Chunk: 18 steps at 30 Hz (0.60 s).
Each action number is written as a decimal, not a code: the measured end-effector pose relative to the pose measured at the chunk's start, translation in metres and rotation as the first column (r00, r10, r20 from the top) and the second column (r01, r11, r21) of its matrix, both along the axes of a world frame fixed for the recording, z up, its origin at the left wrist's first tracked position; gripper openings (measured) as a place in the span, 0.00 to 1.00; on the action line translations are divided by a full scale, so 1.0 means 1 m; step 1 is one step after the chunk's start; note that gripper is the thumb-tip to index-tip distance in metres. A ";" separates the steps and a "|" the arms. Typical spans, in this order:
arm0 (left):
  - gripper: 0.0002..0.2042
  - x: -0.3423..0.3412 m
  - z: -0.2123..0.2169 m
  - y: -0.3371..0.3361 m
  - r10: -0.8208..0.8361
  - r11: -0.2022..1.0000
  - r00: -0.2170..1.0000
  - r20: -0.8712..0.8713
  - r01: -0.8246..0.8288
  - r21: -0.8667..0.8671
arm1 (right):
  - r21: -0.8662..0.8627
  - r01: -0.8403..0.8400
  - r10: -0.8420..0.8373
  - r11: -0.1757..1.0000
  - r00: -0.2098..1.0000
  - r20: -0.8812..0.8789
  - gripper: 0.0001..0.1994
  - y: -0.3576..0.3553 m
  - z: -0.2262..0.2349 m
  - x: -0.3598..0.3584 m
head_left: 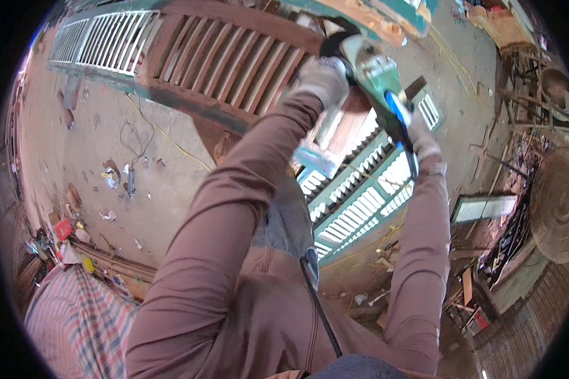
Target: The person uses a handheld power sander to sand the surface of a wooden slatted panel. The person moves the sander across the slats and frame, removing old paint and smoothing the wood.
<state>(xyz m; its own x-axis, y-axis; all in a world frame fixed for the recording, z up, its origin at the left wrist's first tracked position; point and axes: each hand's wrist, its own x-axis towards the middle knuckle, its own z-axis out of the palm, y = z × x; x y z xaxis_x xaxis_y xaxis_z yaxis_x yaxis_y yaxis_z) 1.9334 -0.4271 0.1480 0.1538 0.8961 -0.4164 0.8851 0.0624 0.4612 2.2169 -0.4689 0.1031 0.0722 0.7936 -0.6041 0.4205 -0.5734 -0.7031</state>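
Observation:
With both gloved hands I hold a green angle grinder [380, 74] above a louvred wooden shutter panel [224, 66], whose slats are reddish brown. My left hand [325, 81] is closed round the front of the tool, by its dark side handle. Further back, my right hand [422, 136] is wrapped round the rear body, next to a blue part. The grinder's head lies over the right end of the panel; its disc is mostly hidden, so I cannot tell whether it touches the wood. A black cord hangs from the tool's rear.
Green-framed shutters with pale slats [354, 211] lie below and right of the panel. On the floor at left are a yellow cord [164, 136] and a small power tool [131, 180]. Scrap and a round woven basket [556, 205] stand at right. Checked cloth [85, 316] lies lower left.

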 end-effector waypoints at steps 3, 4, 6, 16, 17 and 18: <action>0.25 -0.037 -0.009 -0.011 0.077 0.996 0.995 -0.060 -0.079 -0.034 | -0.187 0.062 -0.090 0.980 0.986 -0.141 0.19 0.006 0.055 -0.081; 0.27 -0.035 0.003 -0.016 0.052 0.997 0.998 -0.029 -0.053 -0.051 | -0.128 0.066 -0.079 0.990 0.992 -0.097 0.20 0.002 0.032 -0.064; 0.27 -0.024 0.000 -0.033 0.045 0.996 0.999 -0.014 -0.046 -0.078 | 0.118 -0.188 0.157 0.975 0.960 0.230 0.28 -0.022 -0.003 -0.027; 0.20 -0.034 -0.015 -0.182 -0.054 0.983 0.984 0.167 0.082 -0.165 | -0.075 0.183 -0.166 0.980 0.967 0.192 0.43 -0.245 0.008 -0.046; 0.19 -0.045 -0.011 -0.191 -0.043 0.968 0.980 0.195 0.089 -0.234 | -0.094 0.214 -0.191 0.972 0.960 0.206 0.43 -0.259 0.014 -0.065; 0.18 -0.059 -0.009 -0.199 -0.050 0.964 0.976 0.211 0.102 -0.244 | -0.109 0.244 -0.216 0.964 0.951 0.223 0.44 -0.272 0.025 -0.085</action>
